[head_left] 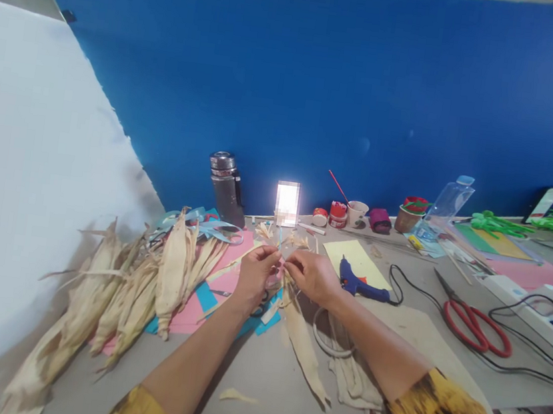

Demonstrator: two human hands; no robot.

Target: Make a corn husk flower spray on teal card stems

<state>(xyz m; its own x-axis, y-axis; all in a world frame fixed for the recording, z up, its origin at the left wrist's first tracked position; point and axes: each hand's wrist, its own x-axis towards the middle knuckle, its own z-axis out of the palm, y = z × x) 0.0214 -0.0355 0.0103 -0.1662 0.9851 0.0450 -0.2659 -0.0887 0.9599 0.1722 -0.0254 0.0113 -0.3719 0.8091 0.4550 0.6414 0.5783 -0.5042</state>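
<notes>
My left hand [258,270] and my right hand [312,275] meet over the middle of the table, fingertips pinched close together. Whatever is between them is too small to make out; a thin pale-blue strip [280,236] shows just above the left fingertips. Below the right hand, a long dry corn husk [303,351] runs toward the table's front edge, its narrow top end partly hidden by the fingers. Small frayed husk pieces [298,240] show behind the hands. Pink paper [182,320] and blue paper pieces [270,320] lie under and beside the left hand.
A heap of corn husks [131,303] lies left, before a dark thermos [227,194]. To the right are a blue glue gun [362,285] on yellow paper, red-handled scissors [476,325], a power strip [532,316] and loose cords. A blue panel [291,88] stands behind.
</notes>
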